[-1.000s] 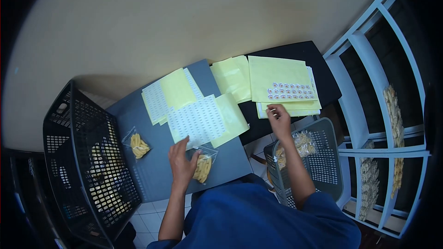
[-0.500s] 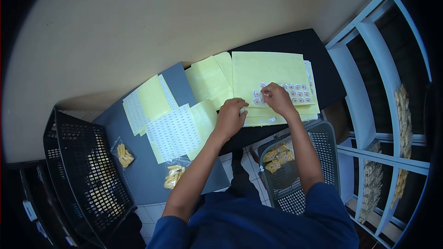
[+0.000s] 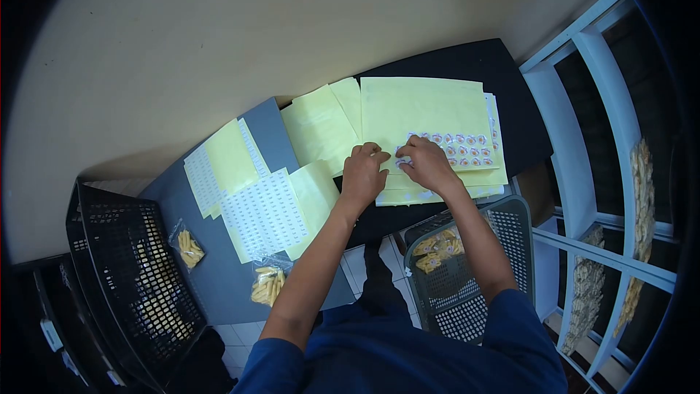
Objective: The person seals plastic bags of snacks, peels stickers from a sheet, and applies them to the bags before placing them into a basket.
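A yellow backing sheet (image 3: 423,106) bears rows of round red-and-white stickers (image 3: 461,151) along its lower part. My right hand (image 3: 426,164) is over the left end of those rows, with thumb and fingers pinched at a sticker; the fingertips partly hide it. At the sheet's left edge is my left hand (image 3: 364,174), its fingers bent and the thumb apart from them, with nothing visible between. More yellow sheets (image 3: 321,124) lie beneath and to the left of it.
White label sheets (image 3: 264,211) lie on the grey tabletop (image 3: 219,277). Near them are two clear bags of pale yellow sticks, one the nearer bag (image 3: 267,284), the other the farther bag (image 3: 190,249). A black crate (image 3: 138,270) stands left; a grey basket (image 3: 467,284) with filled bags is below right.
My right hand has moved slightly left and down across the sticker rows, closer to my left hand. My left hand has shifted slightly up. The view has tilted a little.
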The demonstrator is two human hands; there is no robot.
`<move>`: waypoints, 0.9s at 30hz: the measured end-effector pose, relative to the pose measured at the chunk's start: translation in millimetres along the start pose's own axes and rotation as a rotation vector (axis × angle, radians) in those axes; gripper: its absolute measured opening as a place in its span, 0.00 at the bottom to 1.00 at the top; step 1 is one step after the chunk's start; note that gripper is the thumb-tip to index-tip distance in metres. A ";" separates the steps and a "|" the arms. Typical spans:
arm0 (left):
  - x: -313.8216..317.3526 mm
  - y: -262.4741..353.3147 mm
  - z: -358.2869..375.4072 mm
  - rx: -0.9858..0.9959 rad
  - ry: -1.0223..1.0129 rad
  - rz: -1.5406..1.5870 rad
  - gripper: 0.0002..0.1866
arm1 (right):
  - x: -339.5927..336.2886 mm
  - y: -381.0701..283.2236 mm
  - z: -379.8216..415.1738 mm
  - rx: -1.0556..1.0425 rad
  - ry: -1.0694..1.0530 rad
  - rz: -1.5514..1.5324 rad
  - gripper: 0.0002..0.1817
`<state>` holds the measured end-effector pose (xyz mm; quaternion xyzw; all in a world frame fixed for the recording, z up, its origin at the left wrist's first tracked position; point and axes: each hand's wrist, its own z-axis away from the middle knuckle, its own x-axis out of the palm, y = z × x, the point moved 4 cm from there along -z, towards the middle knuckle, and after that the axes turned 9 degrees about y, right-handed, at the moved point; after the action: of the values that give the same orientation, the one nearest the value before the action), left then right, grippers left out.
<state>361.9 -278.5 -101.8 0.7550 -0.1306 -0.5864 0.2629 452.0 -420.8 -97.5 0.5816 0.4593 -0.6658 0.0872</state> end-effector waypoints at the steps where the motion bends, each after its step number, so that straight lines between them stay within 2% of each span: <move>1: 0.4 0.3 -0.5 -0.003 -0.005 0.000 0.18 | 0.3 -0.3 -0.6 0.002 -0.011 0.002 0.09; 10: 3.0 -3.3 -1.8 -0.005 -0.068 -0.036 0.20 | 7.1 2.4 -6.4 -0.005 -0.016 0.019 0.07; 13: 2.4 -3.7 -1.8 -0.003 -0.066 -0.032 0.20 | 2.3 0.2 -2.7 -0.046 0.072 -0.031 0.05; 16: 1.9 -4.0 -2.1 0.010 -0.066 -0.042 0.20 | 4.0 0.7 0.0 -0.134 0.078 0.014 0.04; 27: -0.2 -0.3 -1.3 0.100 -0.105 -0.106 0.21 | 13.8 -4.6 5.3 -0.210 0.114 0.147 0.04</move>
<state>363.0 -277.8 -101.6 0.7412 -0.1329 -0.6311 0.1863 441.1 -416.2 -107.5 0.6381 0.4868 -0.5718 0.1700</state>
